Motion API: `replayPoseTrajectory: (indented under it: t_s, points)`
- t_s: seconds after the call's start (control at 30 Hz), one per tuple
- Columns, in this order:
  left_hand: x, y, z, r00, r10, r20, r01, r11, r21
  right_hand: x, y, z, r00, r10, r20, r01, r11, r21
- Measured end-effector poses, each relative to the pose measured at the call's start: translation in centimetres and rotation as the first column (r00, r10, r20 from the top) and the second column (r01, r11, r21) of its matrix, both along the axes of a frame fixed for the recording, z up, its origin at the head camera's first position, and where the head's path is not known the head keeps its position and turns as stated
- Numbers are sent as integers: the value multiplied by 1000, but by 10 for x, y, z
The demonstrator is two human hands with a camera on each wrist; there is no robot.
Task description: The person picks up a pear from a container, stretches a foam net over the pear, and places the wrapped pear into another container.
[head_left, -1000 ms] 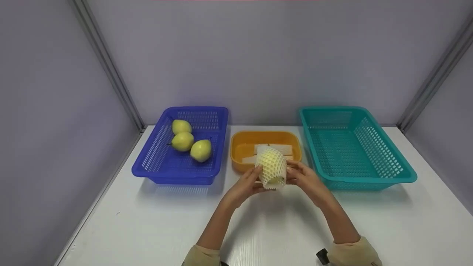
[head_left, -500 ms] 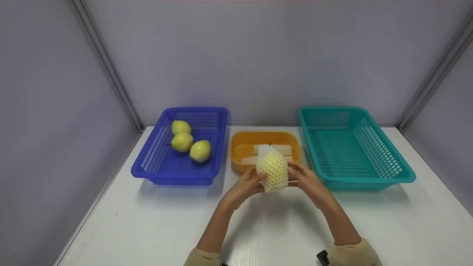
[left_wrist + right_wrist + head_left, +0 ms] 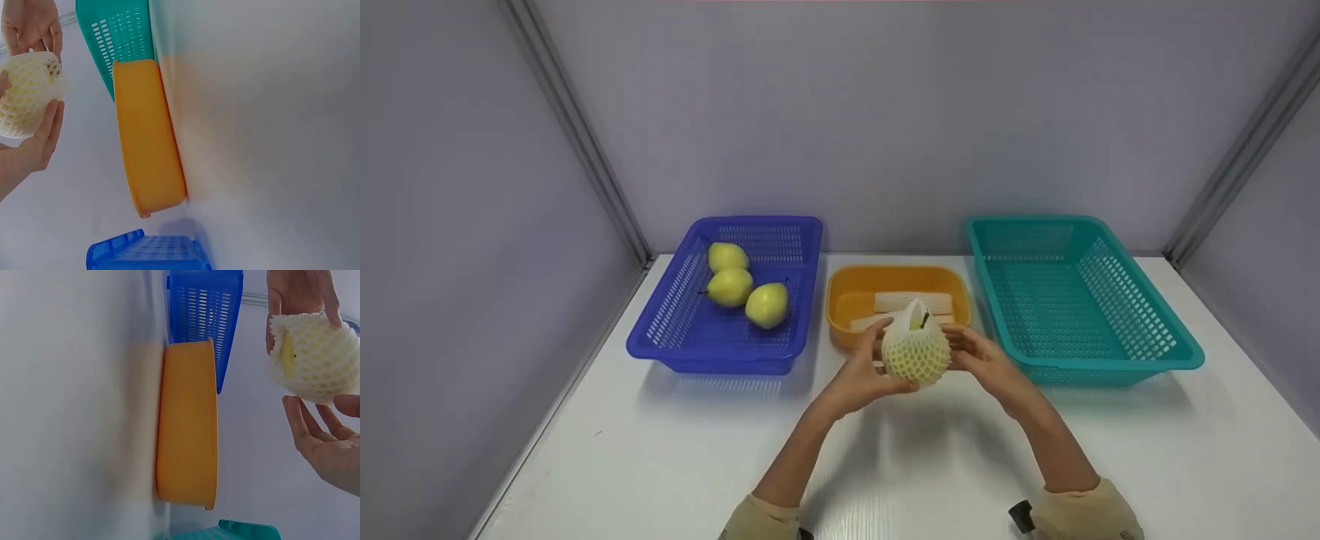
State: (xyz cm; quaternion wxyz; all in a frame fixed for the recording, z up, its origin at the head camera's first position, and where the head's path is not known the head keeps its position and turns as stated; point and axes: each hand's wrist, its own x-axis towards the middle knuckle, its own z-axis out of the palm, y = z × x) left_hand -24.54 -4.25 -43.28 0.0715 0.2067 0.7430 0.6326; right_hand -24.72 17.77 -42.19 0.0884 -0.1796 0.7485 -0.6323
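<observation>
White tabletop (image 3: 660,465) lies below as you grip the pear (image 3: 916,324), in its net (image 3: 916,360), between your left hand (image 3: 864,376) and right hand (image 3: 984,367). Since half a second ago, its stem (image 3: 925,320) has tipped toward you; with netting round its sides, sleeving looks nearly finished.

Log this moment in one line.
left hand: holds netted pear | right hand: holds it | blue basket: three bare pears

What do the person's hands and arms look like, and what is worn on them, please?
The left hand and right hand wear no gloves. The left sleeve and right sleeve are beige, leaving the forearms bare. A black part, unidentifiable, shows beside the right sleeve. Dark markings on that sleeve are unreadable.
</observation>
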Motion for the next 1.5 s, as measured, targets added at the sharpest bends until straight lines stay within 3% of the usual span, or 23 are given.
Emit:
replayPoseTrajectory:
  t_s: [0.13, 0.27, 0.4, 0.73, 0.97, 1.27, 1.5]
  points:
    - [1, 2, -2, 982, -4, -187, -22, 990, -137, -1, 1, -1, 999, -7, -39, 8, 1000, 24]
    - [3, 5, -2, 956, -7, -292, -70, 966, -250, 0, 1, -3, 998, 10, -66, -12, 1000, -16]
    - [5, 6, -2, 954, -18, -298, -68, 960, -273, 0, 1, -5, 997, 0, -74, -1, 1000, -17]
    - [6, 3, -6, 967, -65, -246, -6, 961, -278, 5, 2, -10, 998, -2, -69, 5, 999, 43]
    - [7, 2, -5, 960, -80, -270, -4, 955, -298, 5, 3, -12, 997, 18, -78, -14, 999, 53]
    - [7, 3, -5, 962, -94, -257, 18, 959, -283, 6, 5, -12, 996, 22, -85, -16, 998, 65]
    - [6, 1, -5, 952, -58, -301, -36, 954, -298, 6, 5, -10, 988, 60, -145, -53, 997, 55]
